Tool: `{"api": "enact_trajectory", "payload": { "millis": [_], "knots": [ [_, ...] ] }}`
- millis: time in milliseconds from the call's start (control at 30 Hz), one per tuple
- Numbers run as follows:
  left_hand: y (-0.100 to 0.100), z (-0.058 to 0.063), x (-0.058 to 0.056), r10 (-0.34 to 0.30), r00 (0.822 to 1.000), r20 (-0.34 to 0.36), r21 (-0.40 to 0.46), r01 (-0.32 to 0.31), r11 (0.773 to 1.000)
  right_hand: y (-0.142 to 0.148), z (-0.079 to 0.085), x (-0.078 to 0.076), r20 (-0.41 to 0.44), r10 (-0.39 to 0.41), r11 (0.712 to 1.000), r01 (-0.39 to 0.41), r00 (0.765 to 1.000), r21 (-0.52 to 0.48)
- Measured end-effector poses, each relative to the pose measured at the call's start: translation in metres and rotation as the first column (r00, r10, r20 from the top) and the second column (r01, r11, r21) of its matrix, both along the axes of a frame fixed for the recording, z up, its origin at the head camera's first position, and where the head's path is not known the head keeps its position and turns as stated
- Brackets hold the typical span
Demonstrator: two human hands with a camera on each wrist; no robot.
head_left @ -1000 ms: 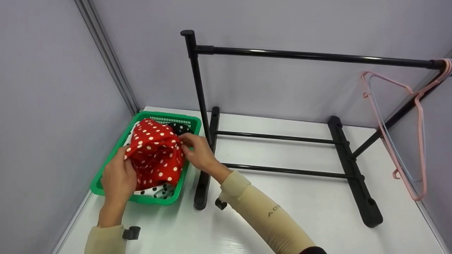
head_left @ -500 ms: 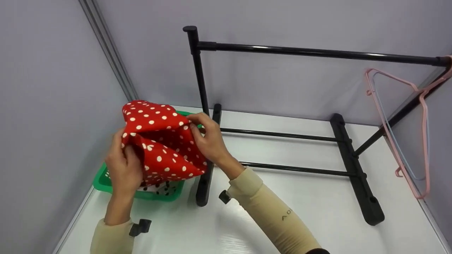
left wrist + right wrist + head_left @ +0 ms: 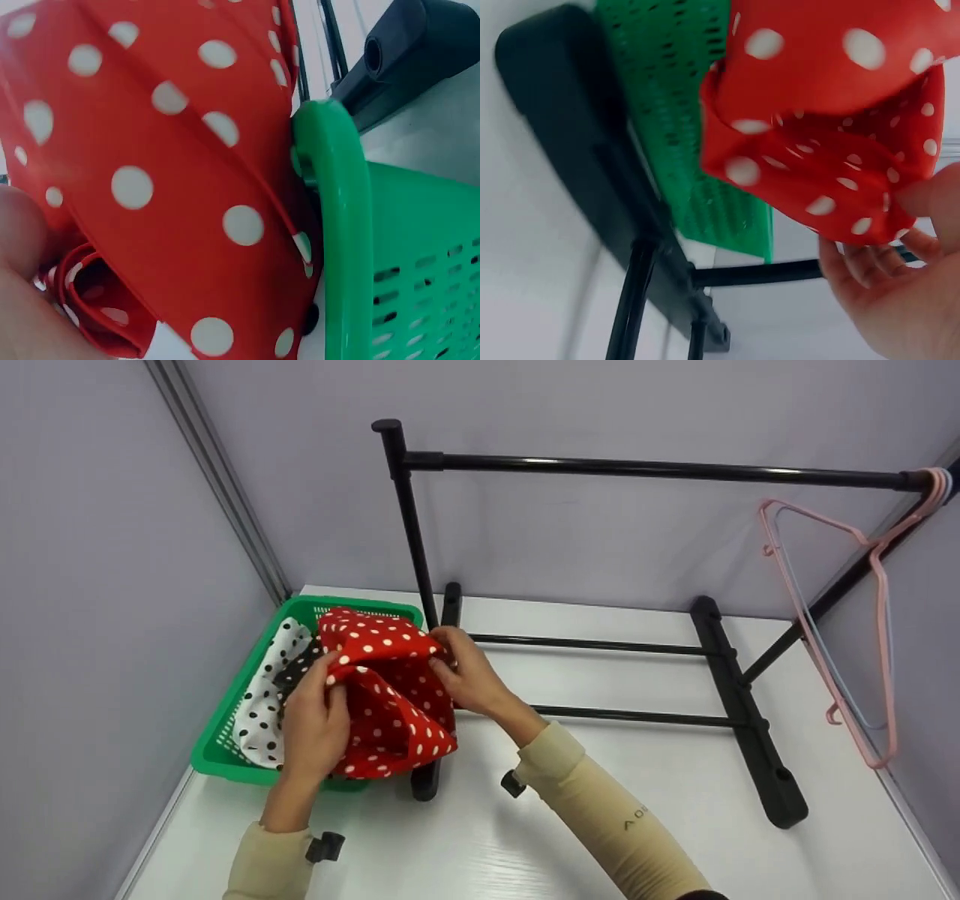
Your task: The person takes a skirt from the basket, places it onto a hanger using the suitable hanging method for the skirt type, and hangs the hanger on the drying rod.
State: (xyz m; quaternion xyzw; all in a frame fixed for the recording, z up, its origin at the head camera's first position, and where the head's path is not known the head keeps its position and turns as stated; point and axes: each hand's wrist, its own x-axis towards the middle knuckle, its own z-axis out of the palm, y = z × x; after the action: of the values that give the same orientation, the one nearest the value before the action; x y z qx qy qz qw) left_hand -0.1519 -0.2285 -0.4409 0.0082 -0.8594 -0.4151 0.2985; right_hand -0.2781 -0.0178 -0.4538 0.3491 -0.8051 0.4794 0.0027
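A red cloth garment with white polka dots (image 3: 382, 641) hangs between my two hands over the right side of a green basket (image 3: 247, 772). My left hand (image 3: 319, 724) pinches its left edge, and my right hand (image 3: 476, 675) pinches the upper right edge between thumb and fingers. Between them the fabric gapes into a fold, also visible in the right wrist view. White cloth with black dots (image 3: 262, 724) and black dotted cloth (image 3: 300, 664) lie inside the basket. Which kind of garment the red one is, I cannot tell.
A black clothes rack (image 3: 652, 469) stands right of the basket, its left foot (image 3: 424, 784) close beside the basket. Pink and pale blue hangers (image 3: 885, 660) hang at the bar's right end. Grey walls (image 3: 135, 585) close off the left and back.
The red garment was lifted from the basket, then carried right and slightly lower, uncovering the dotted cloths on the basket's left. Both hands kept hold of it and moved right.
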Motion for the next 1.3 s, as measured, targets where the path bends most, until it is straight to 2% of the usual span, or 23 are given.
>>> {"api": "enact_trajectory", "payload": {
  "millis": [133, 267, 400, 533, 667, 967, 1067, 1200, 1300],
  "knots": [
    [0.008, 0.0, -0.003, -0.022, 0.999, 0.044, -0.028, 0.023, 0.999, 0.008, -0.001, 0.005, 0.01, 0.036, 0.996, -0.037, 0.999, 0.077],
    [0.014, 0.001, -0.005, -0.032, 0.998, 0.057, -0.037, 0.035, 0.999, 0.012, 0.001, 0.011, -0.001, 0.073, 0.992, -0.073, 0.997, 0.103],
    [0.019, 0.0, -0.006, -0.087, 0.993, 0.085, -0.035, 0.09, 0.995, 0.017, 0.006, 0.017, 0.023, 0.095, 0.982, -0.098, 0.995, 0.159],
    [0.023, -0.001, -0.005, -0.153, 0.976, 0.155, -0.062, 0.164, 0.985, 0.023, 0.01, 0.02, 0.042, 0.127, 0.969, -0.133, 0.991, 0.207],
    [0.027, -0.003, -0.004, -0.191, 0.956, 0.223, -0.082, 0.214, 0.973, 0.026, 0.012, 0.021, 0.028, 0.144, 0.965, -0.147, 0.989, 0.216],
    [0.054, -0.011, -0.005, -0.284, 0.905, 0.317, -0.097, 0.329, 0.939, 0.034, 0.011, 0.021, -0.011, 0.025, 0.974, -0.021, 1.0, 0.228],
    [0.06, -0.014, -0.005, -0.3, 0.897, 0.325, -0.111, 0.351, 0.93, 0.035, 0.011, 0.02, -0.042, -0.003, 0.961, 0.014, 0.999, 0.277],
    [0.065, -0.016, -0.005, -0.317, 0.892, 0.322, -0.114, 0.369, 0.922, 0.04, 0.012, 0.018, -0.114, -0.028, 0.93, 0.068, 0.993, 0.362],
    [0.068, -0.016, -0.005, -0.329, 0.885, 0.33, -0.119, 0.385, 0.915, 0.046, 0.012, 0.013, -0.138, -0.046, 0.923, 0.095, 0.989, 0.373]
  ]
}}
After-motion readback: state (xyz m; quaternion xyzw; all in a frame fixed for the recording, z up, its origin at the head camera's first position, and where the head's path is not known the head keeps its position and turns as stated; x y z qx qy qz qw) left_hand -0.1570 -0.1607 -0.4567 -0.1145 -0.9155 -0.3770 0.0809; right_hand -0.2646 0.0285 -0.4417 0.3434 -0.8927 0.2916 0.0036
